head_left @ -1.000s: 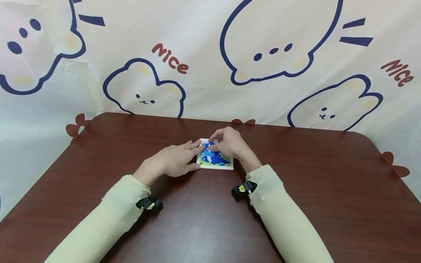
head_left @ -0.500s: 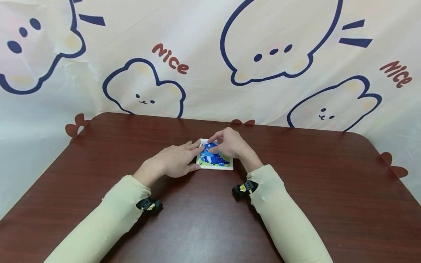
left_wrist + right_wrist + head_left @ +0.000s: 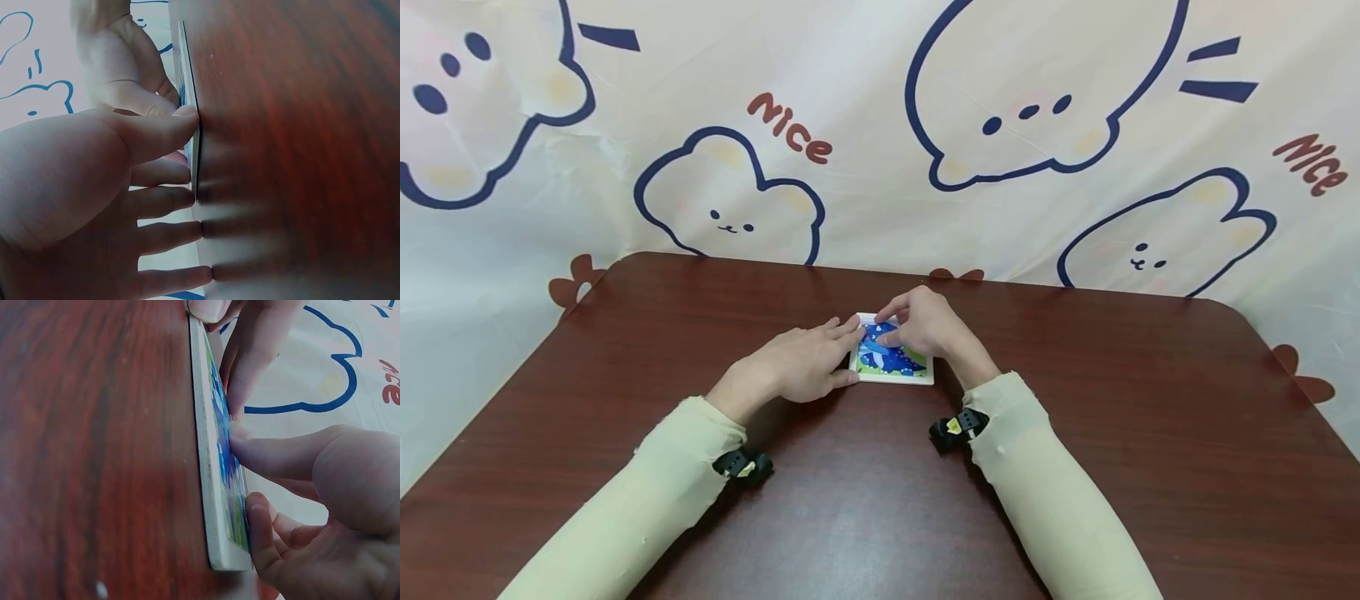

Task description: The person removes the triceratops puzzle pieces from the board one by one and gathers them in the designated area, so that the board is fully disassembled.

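Observation:
A small square board with a white rim (image 3: 895,381) lies flat on the table, showing a blue dinosaur picture (image 3: 891,360) on green. My left hand (image 3: 801,365) rests along its left edge; in the left wrist view the fingers (image 3: 165,237) are straight and spread, and the thumb touches the board's edge (image 3: 192,103). My right hand (image 3: 928,327) is over the right and far part, thumb and index fingertips apart. In the right wrist view its thumb (image 3: 275,453) touches the picture and other fingers bend beside the board (image 3: 209,481). The hand hides part of the picture.
The brown wooden table (image 3: 850,500) spreads around the board. Behind its far edge hangs a pale cloth (image 3: 865,208) with blue outlined figures and red lettering. Dark straps with small devices are on both wrists, below cream sleeves (image 3: 625,500).
The head view has shifted slightly. My right thumb and index finger have moved only a little over the picture; my left hand stays on the board's left edge.

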A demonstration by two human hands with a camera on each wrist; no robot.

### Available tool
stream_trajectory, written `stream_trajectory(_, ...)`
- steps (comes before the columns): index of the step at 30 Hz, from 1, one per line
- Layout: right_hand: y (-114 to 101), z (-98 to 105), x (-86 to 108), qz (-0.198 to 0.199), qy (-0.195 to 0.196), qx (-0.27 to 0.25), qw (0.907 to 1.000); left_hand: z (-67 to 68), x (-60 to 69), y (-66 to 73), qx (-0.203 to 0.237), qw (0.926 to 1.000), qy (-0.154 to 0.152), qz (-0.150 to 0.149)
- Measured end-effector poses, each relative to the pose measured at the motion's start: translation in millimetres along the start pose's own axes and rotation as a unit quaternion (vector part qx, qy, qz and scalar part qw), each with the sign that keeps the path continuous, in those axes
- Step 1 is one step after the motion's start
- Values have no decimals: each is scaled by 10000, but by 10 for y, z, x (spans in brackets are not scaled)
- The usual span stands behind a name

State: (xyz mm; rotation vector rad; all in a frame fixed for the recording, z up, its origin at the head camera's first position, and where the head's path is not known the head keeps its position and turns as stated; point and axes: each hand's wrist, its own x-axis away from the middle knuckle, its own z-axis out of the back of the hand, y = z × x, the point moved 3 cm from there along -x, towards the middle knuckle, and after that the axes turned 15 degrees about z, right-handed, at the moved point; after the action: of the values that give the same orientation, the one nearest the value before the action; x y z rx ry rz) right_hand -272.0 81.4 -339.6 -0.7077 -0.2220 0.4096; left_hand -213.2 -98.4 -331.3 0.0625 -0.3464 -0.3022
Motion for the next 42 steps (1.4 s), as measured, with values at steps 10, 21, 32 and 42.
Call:
stream_trajectory(10,-50,-14,-9,-83,189,-96,9997,3,1,-20,1,10000,46,-10)
stream_trajectory(21,-107,24,-14,-22,273,-17,9996,55,5,-13,-7,10000,32,54)
stream_trajectory(32,-97,8,-2,-64,335,2,9994,36,-14,4,28,10000,-18,66)
stream_trajectory(42,-93,-27,8,-15,440,-128,9989,4,9,-5,160,9998,-26,82)
